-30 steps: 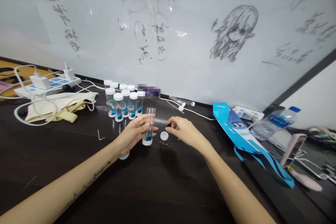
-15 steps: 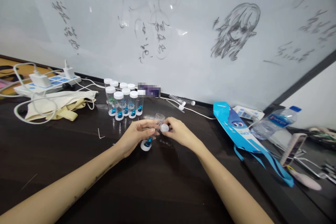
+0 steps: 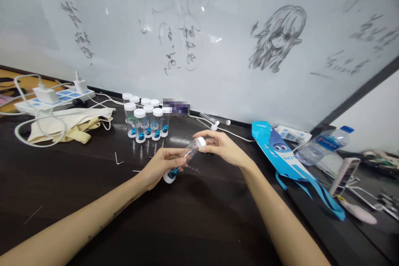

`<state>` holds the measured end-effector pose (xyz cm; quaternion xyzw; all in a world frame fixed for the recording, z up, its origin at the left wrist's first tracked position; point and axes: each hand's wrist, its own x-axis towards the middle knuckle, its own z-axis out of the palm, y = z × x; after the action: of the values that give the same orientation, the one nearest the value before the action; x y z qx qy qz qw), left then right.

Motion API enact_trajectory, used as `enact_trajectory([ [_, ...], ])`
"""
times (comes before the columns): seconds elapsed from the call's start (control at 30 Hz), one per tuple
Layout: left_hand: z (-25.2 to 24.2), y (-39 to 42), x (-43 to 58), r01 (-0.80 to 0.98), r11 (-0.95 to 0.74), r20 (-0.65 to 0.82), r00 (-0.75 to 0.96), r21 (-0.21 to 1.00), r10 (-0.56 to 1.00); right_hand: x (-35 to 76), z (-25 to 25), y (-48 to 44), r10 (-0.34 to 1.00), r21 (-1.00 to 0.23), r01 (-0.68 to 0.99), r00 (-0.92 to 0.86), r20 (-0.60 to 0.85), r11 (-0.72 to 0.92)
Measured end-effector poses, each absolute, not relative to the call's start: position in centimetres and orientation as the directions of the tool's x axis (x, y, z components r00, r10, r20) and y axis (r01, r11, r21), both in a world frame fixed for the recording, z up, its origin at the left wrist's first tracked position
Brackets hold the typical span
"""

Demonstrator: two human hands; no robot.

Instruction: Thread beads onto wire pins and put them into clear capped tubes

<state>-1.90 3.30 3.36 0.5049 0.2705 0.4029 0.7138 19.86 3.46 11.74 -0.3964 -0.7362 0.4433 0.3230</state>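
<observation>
My left hand [image 3: 160, 166] grips a clear plastic vial [image 3: 182, 160] that lies tilted above the dark table [image 3: 187, 224]. A blue metal piece sits at the vial's lower white end. My right hand [image 3: 221, 147] pinches a white cap [image 3: 201, 141] at the vial's upper end. A cluster of several capped vials [image 3: 145, 118] with blue pieces inside stands just behind my left hand.
A cream cloth bag [image 3: 68, 122] and a white power strip [image 3: 52, 99] with cables lie at the far left. A small hex key [image 3: 117, 159] rests left of my hands. A blue lanyard pouch [image 3: 280, 149] and a water bottle [image 3: 324, 145] lie to the right. A whiteboard [image 3: 218, 29] stands behind.
My left hand lifted the vial off the table and tilted it. My right hand picked up the loose white cap and brought it onto the vial's open end.
</observation>
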Motion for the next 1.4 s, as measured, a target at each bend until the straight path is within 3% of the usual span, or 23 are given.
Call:
enact_trajectory([
  [0.2,3.3,2.9,-1.7,-0.284,0.200,-0.006,0.563,0.938,0.827,19.5,11.8,3.1,0.873,-0.913,0.322,-0.482,0.068,0.249],
  [1.13,2.2,2.3,-1.2,-0.381,0.194,0.048,0.540,0.904,0.840,19.1,11.9,2.6,0.843,-0.827,0.398,-0.514,0.158,0.398],
  [1.4,2.1,2.0,-1.3,-0.415,0.185,0.078,0.541,0.891,0.838,18.6,12.5,1.9,0.816,-0.716,0.483,-0.538,0.211,0.504],
])
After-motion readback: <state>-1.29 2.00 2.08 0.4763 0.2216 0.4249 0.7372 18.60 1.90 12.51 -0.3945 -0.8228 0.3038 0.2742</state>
